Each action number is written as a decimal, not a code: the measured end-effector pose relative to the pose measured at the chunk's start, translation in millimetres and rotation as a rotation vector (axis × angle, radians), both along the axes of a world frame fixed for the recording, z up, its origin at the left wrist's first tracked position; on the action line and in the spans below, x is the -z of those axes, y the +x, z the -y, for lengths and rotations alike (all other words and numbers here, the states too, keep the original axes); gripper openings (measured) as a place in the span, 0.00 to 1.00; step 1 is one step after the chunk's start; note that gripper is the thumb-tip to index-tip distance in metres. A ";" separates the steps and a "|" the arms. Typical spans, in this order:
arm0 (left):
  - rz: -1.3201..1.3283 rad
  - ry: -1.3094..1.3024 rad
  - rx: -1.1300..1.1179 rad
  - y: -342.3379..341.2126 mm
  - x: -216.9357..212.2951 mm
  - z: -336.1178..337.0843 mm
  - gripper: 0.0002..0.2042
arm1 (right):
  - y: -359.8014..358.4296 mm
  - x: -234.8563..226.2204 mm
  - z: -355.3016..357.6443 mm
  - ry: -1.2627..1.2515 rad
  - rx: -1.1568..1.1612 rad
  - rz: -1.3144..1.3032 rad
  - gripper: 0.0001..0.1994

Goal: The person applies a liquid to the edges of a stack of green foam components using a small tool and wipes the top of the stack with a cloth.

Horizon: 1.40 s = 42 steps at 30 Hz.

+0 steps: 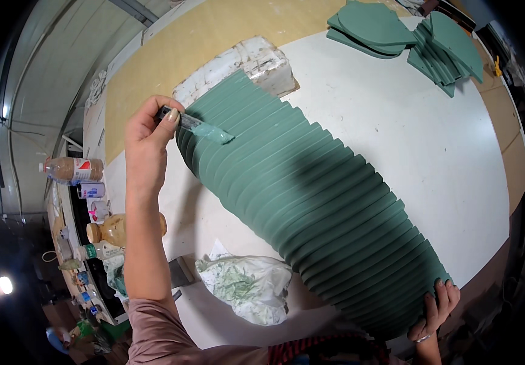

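Observation:
A long, fanned row of overlapping green sheets (305, 188) slants across the white table, from upper left down to lower right. My left hand (147, 131) is closed round the handle of a paintbrush (205, 129). Its bristles, coated in green, rest at or just over the sheets near the far end; contact is hard to tell. At the near right end my right hand (439, 305) grips the edge of the sheets, fingertips over the top, with the thumb hidden. A wrapped white block (265, 64) stands against the far end of the row.
A crumpled white cloth (247, 289) with green stains lies before the row. More green pieces (372, 27) are piled at the far right. Along the left edge stand a brown bottle (74, 170), a can (91, 190) and an amber jar (107, 230).

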State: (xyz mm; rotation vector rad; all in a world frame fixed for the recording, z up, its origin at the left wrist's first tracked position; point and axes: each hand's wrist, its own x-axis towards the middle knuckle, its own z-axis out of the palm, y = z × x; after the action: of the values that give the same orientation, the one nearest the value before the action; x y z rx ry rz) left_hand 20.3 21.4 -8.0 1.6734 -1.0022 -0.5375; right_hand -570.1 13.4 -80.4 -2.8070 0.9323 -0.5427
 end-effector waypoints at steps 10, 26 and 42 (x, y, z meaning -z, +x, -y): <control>0.064 0.015 -0.024 -0.8 0.0 -3.7 0.03 | 2.2 -1.4 1.7 0.008 -0.005 0.014 0.22; 0.026 -0.002 0.036 -8.3 8.4 7.9 0.04 | 2.1 -1.0 -1.5 -0.005 0.014 0.014 0.22; 0.089 -0.020 -0.055 -12.9 6.1 13.3 0.04 | 3.9 4.4 0.3 -0.030 0.010 0.056 0.23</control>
State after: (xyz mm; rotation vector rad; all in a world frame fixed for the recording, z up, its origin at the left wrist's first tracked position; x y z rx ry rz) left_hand 7.4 8.1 -14.1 1.7149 -1.0188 -0.4187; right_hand -566.2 13.2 -84.8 -2.7993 0.9348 -0.6385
